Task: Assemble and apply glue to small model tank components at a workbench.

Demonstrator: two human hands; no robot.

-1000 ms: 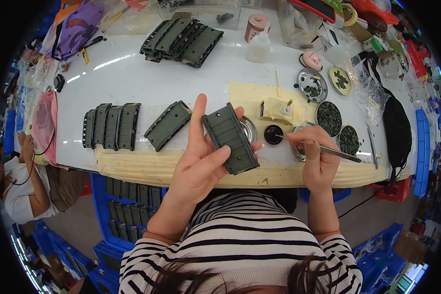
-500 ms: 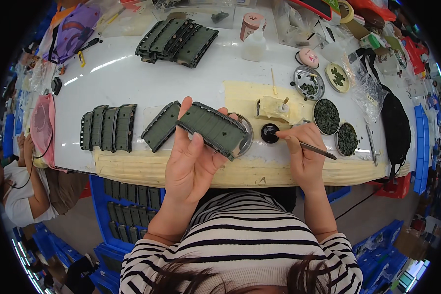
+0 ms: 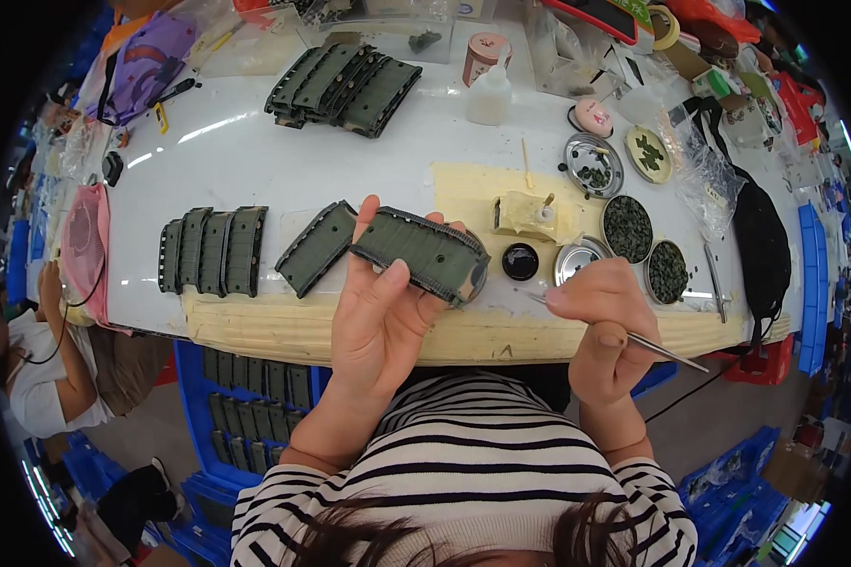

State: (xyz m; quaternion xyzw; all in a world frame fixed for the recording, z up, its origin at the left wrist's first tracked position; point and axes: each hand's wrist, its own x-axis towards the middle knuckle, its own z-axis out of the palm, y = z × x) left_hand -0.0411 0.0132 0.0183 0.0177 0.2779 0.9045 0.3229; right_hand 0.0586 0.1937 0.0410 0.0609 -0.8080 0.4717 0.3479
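Note:
A dark green rectangular panel [image 3: 422, 248] with ridged long edges and a small round hole lies tilted across the fingers of my left hand [image 3: 378, 302], the thumb pressing its near edge. My right hand [image 3: 610, 326] pinches a pair of metal tweezers [image 3: 667, 353] whose tips point left; whether they grip anything is too small to tell. Just beyond those tips stands a small round pot [image 3: 520, 262] of black liquid. A round metal tin [image 3: 581, 257] is partly hidden behind my right hand. Another green panel [image 3: 317, 248] rests on the table left of my left hand.
Several green panels [image 3: 213, 250] stand in a row at left, with another stack [image 3: 345, 85] at the back. Round tins of small dark green pieces [image 3: 628, 230] [image 3: 668, 272] sit at right. A white squeeze bottle [image 3: 489, 94] stands behind. Below the table edge, a blue crate [image 3: 191, 397] holds more panels.
My right hand has drawn back toward me and rightward from the black pot, lifting the tweezers away and uncovering the metal tin. My left hand has shifted slightly right with the panel.

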